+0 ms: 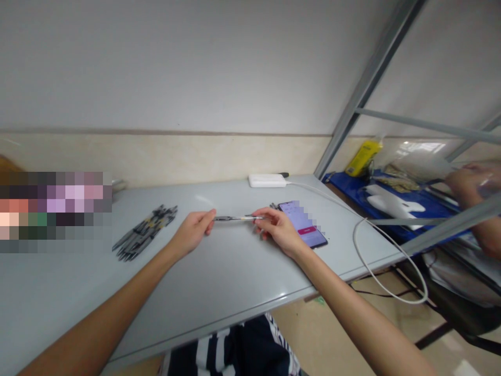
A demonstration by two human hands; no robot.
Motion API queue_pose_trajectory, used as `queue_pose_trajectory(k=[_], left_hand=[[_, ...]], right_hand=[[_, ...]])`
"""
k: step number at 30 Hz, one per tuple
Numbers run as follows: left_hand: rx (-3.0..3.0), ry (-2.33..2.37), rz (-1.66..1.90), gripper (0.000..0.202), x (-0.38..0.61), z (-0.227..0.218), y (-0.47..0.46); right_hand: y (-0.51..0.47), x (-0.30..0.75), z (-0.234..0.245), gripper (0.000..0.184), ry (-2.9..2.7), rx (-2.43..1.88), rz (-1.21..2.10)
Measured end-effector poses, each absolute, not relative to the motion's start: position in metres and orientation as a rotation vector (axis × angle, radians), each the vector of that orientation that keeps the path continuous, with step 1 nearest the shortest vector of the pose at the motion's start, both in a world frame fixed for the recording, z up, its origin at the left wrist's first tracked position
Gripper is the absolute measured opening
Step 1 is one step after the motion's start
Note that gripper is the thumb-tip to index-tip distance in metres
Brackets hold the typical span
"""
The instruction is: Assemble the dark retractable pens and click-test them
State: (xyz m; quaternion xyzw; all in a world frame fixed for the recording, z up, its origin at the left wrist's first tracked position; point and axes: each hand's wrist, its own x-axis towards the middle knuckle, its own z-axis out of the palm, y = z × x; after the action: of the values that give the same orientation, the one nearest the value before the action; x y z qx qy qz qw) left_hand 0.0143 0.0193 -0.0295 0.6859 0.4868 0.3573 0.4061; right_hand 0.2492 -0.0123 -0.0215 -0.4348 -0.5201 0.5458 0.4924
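Note:
A slim pen (235, 218) is stretched level between my two hands, just above the table. Its left part looks dark grey and its right part paler and thinner; I cannot tell whether it is one piece or two. My left hand (194, 230) pinches the left end between thumb and fingers. At the other end, the fingertips of my right hand (277, 227) are closed on it. A pile of dark grey pens (146, 232) lies on the table left of my left hand. Partly behind my right hand are a few small dark pieces, hard to make out.
On the grey table (219, 292), a phone (303, 222) with a lit screen lies right of my right hand. Behind stands a white box (267, 180) with a white cable (354, 235) looping off the edge. Beyond the metal bed frame (364, 94), another person's arm (475, 193) shows.

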Motion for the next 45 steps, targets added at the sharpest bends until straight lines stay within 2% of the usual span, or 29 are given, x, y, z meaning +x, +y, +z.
queue_pose_trajectory(k=[4, 10, 20, 27, 45], left_hand=[[1.740, 1.232, 0.906, 0.049, 0.015, -0.029, 0.019], [1.732, 1.242, 0.901, 0.049, 0.016, -0.027, 0.019], [1.607, 1.199, 0.974, 0.047, 0.015, -0.028, 0.020], [1.577, 1.206, 1.009, 0.047, 0.014, -0.027, 0.021], [1.547, 1.218, 0.994, 0.048, 0.014, -0.029, 0.022]], right_hand=[[-0.011, 0.250, -0.023, 0.039, -1.180, -1.029, 1.304], [-0.007, 0.251, -0.027, 0.028, -1.199, -1.052, 1.375], [-0.006, 0.254, -0.018, 0.027, -0.984, -1.061, 1.188], [-0.003, 0.258, -0.016, 0.019, -0.803, -1.037, 1.129], [-0.005, 0.256, -0.015, 0.018, -0.785, -0.989, 1.132]])
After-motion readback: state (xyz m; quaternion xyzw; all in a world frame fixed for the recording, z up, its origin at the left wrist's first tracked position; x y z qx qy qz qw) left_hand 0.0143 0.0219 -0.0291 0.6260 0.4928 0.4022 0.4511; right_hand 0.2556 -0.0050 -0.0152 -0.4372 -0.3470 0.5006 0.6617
